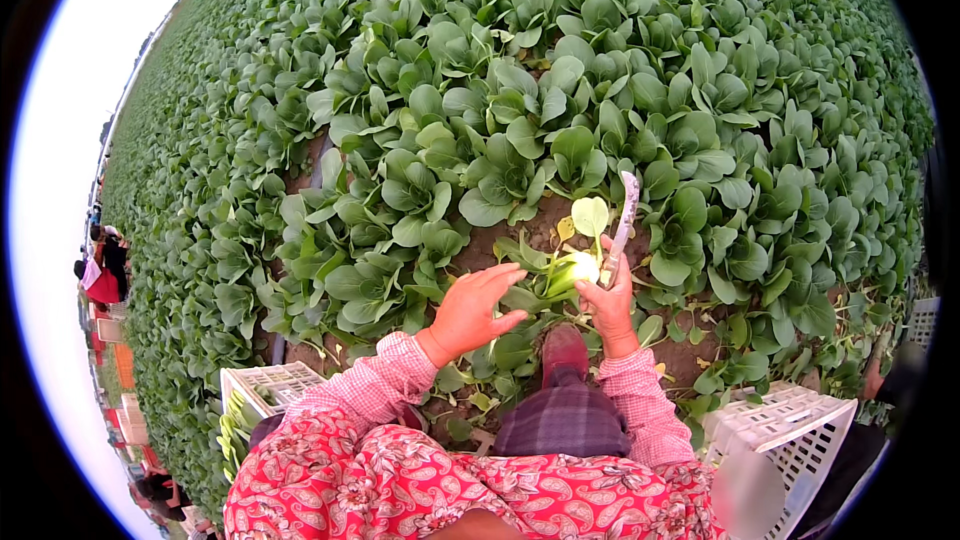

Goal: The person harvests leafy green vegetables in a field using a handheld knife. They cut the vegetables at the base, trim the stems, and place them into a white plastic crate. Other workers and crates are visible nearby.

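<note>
My right hand [611, 307] grips a knife [626, 214] whose dirty, curved blade points up and away from me. The same hand's fingers and thumb also touch the pale cut base of a bok choy head [574, 275]. Its leaves point left, and one yellow-green leaf [590, 216] stands up from near the base. My left hand [476, 307] is just left of the head, thumb and fingers apart, with nothing in it. The knife's handle is mostly hidden in my right hand. Bare soil with a yellowed leaf [565, 228] lies beyond the hands.
Rows of growing bok choy [510, 157] spread ahead. A white plastic crate [281, 382] with greens beside it stands at lower left, another crate [780, 420] at lower right. Loose leaves lie around my boot [564, 352]. Other people [105, 270] and more crates [131, 420] are at the far left.
</note>
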The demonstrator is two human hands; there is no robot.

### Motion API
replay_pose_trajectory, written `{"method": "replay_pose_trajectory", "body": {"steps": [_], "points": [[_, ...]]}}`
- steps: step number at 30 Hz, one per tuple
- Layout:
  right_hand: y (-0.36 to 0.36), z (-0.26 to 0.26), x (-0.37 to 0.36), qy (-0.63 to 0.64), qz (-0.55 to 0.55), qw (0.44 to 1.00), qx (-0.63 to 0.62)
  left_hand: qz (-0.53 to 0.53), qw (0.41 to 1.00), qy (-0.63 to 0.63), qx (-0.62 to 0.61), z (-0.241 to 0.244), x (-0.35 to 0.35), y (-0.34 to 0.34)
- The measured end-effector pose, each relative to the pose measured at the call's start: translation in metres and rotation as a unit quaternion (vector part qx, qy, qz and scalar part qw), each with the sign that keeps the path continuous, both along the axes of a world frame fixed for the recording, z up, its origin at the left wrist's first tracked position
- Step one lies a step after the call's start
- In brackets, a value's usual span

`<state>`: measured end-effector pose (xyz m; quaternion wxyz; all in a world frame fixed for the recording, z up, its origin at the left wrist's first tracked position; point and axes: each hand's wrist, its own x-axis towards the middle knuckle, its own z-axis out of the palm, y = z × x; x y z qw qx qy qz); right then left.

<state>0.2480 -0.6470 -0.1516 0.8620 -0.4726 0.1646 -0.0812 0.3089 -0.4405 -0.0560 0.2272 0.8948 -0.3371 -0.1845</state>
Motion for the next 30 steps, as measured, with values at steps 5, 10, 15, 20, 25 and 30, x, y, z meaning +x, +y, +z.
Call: {"method": "replay_pose_trajectory", "body": {"steps": [5,10,15,20,25,30], "points": [[0.022,0.02,-0.001,-0.024,0.065,0.993,0.093,0.028,0.985,0.168,0.031,-0.008,0.014,-0.041],[-0.007,-0.001,-0.01,-0.027,0.04,0.949,-0.312,0.105,0.981,0.156,-0.057,-0.058,0.014,-0.03],[-0.008,-0.007,-0.017,-0.133,-0.03,0.796,-0.59,0.054,0.997,0.011,-0.047,-0.059,0.019,-0.028],[-0.006,-0.001,-0.017,-0.112,0.04,0.777,-0.618,0.051,0.996,0.022,-0.065,-0.053,0.017,-0.023],[-0.008,-0.005,-0.017,-0.091,0.091,0.766,-0.63,0.048,0.992,0.075,-0.089,-0.048,0.017,-0.019],[-0.008,-0.032,-0.014,-0.096,0.102,0.793,-0.593,0.059,0.965,0.209,-0.144,-0.059,0.009,-0.011]]}}
